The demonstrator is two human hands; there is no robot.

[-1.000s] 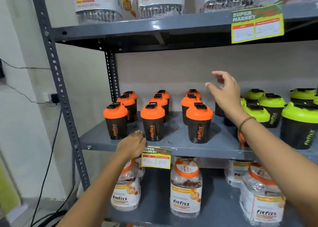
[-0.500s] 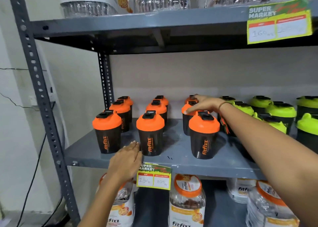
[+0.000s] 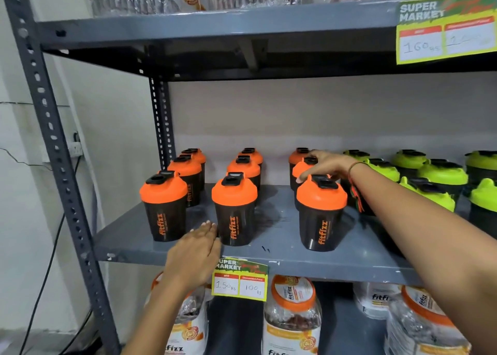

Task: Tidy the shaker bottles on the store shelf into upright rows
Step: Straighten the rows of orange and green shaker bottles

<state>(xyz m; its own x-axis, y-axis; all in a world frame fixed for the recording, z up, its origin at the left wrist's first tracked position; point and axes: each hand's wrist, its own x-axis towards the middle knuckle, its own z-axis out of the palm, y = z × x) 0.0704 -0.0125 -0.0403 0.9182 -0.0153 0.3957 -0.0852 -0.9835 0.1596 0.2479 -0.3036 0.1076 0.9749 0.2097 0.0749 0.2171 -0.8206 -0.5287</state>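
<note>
Black shaker bottles with orange lids stand upright in three rows on the grey middle shelf (image 3: 282, 255). The front ones are the left bottle (image 3: 164, 206), the middle bottle (image 3: 234, 211) and the right bottle (image 3: 321, 215). Green-lidded shakers (image 3: 441, 177) stand to the right. My left hand (image 3: 195, 252) lies flat on the shelf's front edge, fingertips beside the middle front bottle's base, holding nothing. My right hand (image 3: 326, 163) reaches in over the right row and rests on the lid of the second orange bottle (image 3: 302, 167); whether it grips the lid is unclear.
A slotted grey upright (image 3: 51, 145) bounds the shelf on the left. The upper shelf (image 3: 215, 26) overhangs, carrying clear jars and a price tag (image 3: 446, 29). Another price tag (image 3: 240, 280) hangs on the shelf's front edge. Large fitfizz jars (image 3: 291, 317) fill the lower shelf.
My right hand has come down from the air onto the second orange lid in the right row. My left hand has stayed on the shelf edge. The view has moved closer.
</note>
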